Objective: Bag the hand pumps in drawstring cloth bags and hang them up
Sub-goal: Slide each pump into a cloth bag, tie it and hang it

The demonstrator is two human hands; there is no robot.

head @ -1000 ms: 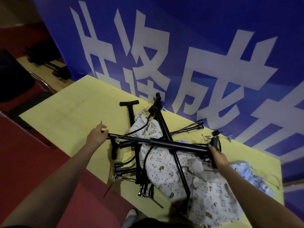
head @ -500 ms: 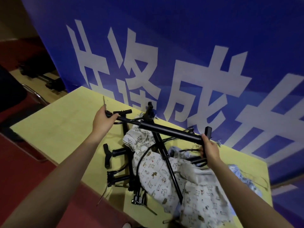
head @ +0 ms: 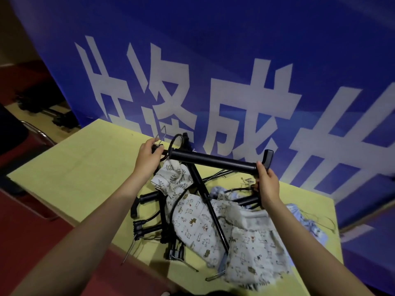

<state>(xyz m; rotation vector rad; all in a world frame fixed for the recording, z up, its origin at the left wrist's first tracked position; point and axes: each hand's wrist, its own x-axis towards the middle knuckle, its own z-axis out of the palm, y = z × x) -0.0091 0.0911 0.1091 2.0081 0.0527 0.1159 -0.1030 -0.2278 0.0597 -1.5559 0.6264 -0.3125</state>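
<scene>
Hands lift one black hand pump (head: 212, 160) clear of the pile on the yellow table (head: 70, 174).

Left hand (head: 147, 160) is curled round the pump's thin end, where a wire foot and a looped hose stick out; right hand (head: 267, 184) grips the other end, just below the crossbar handle, so the barrel hangs level above the table near its far edge. Beneath it, more pumps (head: 162, 218) lie crossed in a heap towards the table's near edge, tangled with printed cloth bags (head: 241, 238) that spread to the right. A pale blue bag (head: 307, 223) lies near the right edge. A blue banner (head: 235, 82) with large white characters stands just behind the table's far edge.
</scene>
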